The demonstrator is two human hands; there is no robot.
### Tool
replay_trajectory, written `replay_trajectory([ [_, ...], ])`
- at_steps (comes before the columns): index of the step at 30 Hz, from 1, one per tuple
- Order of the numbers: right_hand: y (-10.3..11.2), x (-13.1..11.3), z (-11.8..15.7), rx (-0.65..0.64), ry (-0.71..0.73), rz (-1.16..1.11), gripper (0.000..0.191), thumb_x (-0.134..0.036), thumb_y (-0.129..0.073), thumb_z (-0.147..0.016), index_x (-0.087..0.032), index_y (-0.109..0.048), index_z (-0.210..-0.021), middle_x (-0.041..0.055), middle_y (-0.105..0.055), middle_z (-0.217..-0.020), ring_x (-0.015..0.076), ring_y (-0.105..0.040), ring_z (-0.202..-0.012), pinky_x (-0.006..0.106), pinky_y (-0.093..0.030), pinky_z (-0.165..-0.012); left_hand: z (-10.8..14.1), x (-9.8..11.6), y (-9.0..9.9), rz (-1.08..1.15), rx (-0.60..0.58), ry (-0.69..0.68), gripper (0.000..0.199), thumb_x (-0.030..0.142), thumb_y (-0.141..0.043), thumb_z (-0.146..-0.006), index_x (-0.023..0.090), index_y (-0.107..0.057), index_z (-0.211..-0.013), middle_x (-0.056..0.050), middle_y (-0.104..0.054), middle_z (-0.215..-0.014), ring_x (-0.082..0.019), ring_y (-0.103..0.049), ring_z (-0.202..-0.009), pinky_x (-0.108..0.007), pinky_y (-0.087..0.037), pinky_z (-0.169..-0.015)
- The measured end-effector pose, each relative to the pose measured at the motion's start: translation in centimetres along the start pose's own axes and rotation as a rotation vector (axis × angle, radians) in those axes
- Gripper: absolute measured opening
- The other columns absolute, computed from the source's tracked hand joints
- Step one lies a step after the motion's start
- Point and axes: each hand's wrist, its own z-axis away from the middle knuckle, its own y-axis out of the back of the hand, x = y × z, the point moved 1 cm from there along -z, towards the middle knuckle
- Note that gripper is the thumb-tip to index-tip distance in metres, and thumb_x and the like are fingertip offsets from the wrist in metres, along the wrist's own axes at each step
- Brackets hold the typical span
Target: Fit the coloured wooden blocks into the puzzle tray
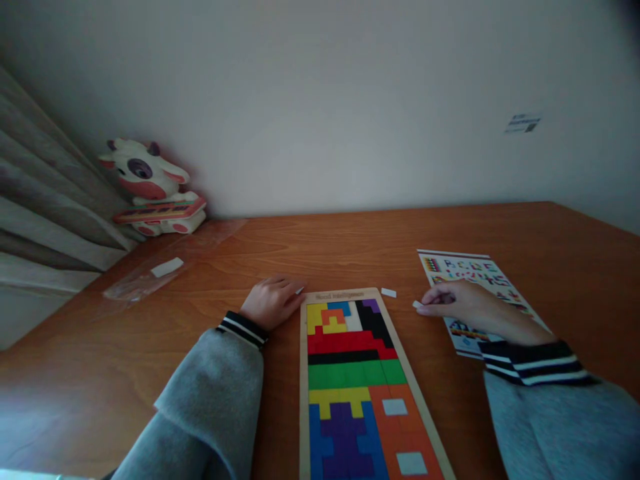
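A wooden puzzle board (303, 373) full of coloured block pieces lies in front of me, with white rectangles showing among its orange pieces. Beside its upper left corner, my left hand (273, 302) rests on the table, with a small white bit at its fingertips. To the right of the board, my right hand (457, 307) pinches a small white piece (417, 305) between thumb and index finger, over the edge of a printed sheet (473, 268). Another white piece (389, 293) lies on the table just off the board's upper right corner.
A toy cow with a keyboard (155, 190) stands at the back left by the curtain (45, 200). Near it, a clear plastic bag (127, 288) with a white label (167, 267) lies on the wooden table (320, 250). The wall (320, 107) rises behind.
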Motion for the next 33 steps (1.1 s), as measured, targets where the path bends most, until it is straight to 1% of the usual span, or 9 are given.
replay_trajectory([
  [5,-0.6,-2.0,0.1,-0.022,0.046,-0.033,0.035,-0.056,-0.071,-0.073,-0.023,-0.075,-0.084,0.0066,-0.077,-0.088,0.0251,-0.070,-0.084,0.036,-0.053,-0.078,0.2,-0.3,-0.3,0.088,-0.030,0.004,0.024,0.029,-0.052,-0.100,0.020,-0.071,-0.111,-0.006,-0.077,-0.100,-0.019,-0.072,-0.088,-0.031,-0.059,-0.080],
  [10,-1.6,-3.1,0.1,0.031,0.081,-0.073,0.033,-0.052,-0.071,-0.073,-0.021,-0.071,-0.084,0.0061,-0.074,-0.082,0.0212,-0.068,-0.075,0.033,-0.052,-0.070,0.2,-0.6,-0.6,0.108,-0.033,0.014,0.025,0.025,-0.048,-0.102,0.018,-0.070,-0.113,-0.007,-0.076,-0.107,-0.021,-0.071,-0.094,-0.035,-0.059,-0.085],
  [14,-2.4,-3.5,-0.2,0.107,0.135,-0.085,0.037,-0.049,-0.069,-0.077,-0.020,-0.069,-0.100,0.0035,-0.071,-0.079,0.0179,-0.065,-0.069,0.030,-0.050,-0.064,0.3,-0.9,-0.9,0.112,-0.024,0.054,0.025,0.027,-0.049,-0.101,0.016,-0.070,-0.110,-0.009,-0.075,-0.106,-0.022,-0.071,-0.094,-0.037,-0.059,-0.086],
  [16,-3.0,-4.0,-0.3,0.165,0.168,-0.036,0.040,-0.047,-0.065,-0.082,-0.019,-0.069,-0.110,0.0030,-0.071,-0.078,0.0171,-0.063,-0.066,0.030,-0.049,-0.062,0.3,-1.0,-0.9,0.116,-0.017,0.069,0.025,0.027,-0.049,-0.102,0.016,-0.070,-0.107,-0.008,-0.075,-0.102,-0.021,-0.071,-0.091,-0.036,-0.059,-0.084],
  [18,-3.5,-4.7,-0.5,0.233,0.204,0.040,0.039,-0.046,-0.060,-0.088,-0.019,-0.069,-0.115,0.0034,-0.071,-0.078,0.0173,-0.062,-0.065,0.031,-0.048,-0.061,0.3,-0.9,-1.0,0.118,-0.016,0.077,0.024,0.026,-0.048,-0.102,0.017,-0.070,-0.106,-0.007,-0.075,-0.100,-0.020,-0.071,-0.089,-0.034,-0.058,-0.082],
  [22,-4.2,-5.7,-0.8,0.328,0.269,0.156,0.029,-0.042,-0.055,-0.092,-0.022,-0.075,-0.100,0.0066,-0.071,-0.086,0.0203,-0.064,-0.074,0.035,-0.051,-0.070,0.3,-0.8,-1.1,0.113,-0.010,0.081,0.021,0.021,-0.048,-0.101,0.018,-0.068,-0.108,-0.006,-0.075,-0.099,-0.018,-0.071,-0.086,-0.031,-0.058,-0.080],
  [26,-4.6,-5.7,-1.1,0.371,0.267,0.131,0.024,-0.039,-0.058,-0.090,-0.022,-0.075,-0.090,0.0085,-0.070,-0.093,0.0222,-0.066,-0.082,0.038,-0.053,-0.078,0.2,-0.7,-1.2,0.119,0.030,0.069,0.020,0.017,-0.051,-0.098,0.018,-0.066,-0.110,-0.006,-0.074,-0.101,-0.018,-0.071,-0.087,-0.030,-0.058,-0.079],
  [29,-4.7,-5.6,-1.2,0.371,0.246,0.087,0.021,-0.039,-0.060,-0.089,-0.021,-0.072,-0.088,0.0084,-0.071,-0.092,0.0226,-0.067,-0.083,0.038,-0.054,-0.078,-0.1,0.0,-0.8,0.129,0.113,0.035,0.017,0.017,-0.052,-0.096,0.018,-0.066,-0.106,-0.006,-0.074,-0.100,-0.018,-0.070,-0.088,-0.030,-0.059,-0.079],
  [33,-5.0,-5.6,-1.2,0.328,0.215,0.010,0.018,-0.039,-0.060,-0.089,-0.022,-0.067,-0.088,0.0061,-0.073,-0.087,0.0207,-0.068,-0.077,0.036,-0.055,-0.072,-0.7,2.2,0.5,0.179,0.207,-0.096,0.017,0.017,-0.053,-0.098,0.017,-0.065,-0.110,-0.007,-0.074,-0.103,-0.018,-0.070,-0.092,-0.032,-0.058,-0.084],
])
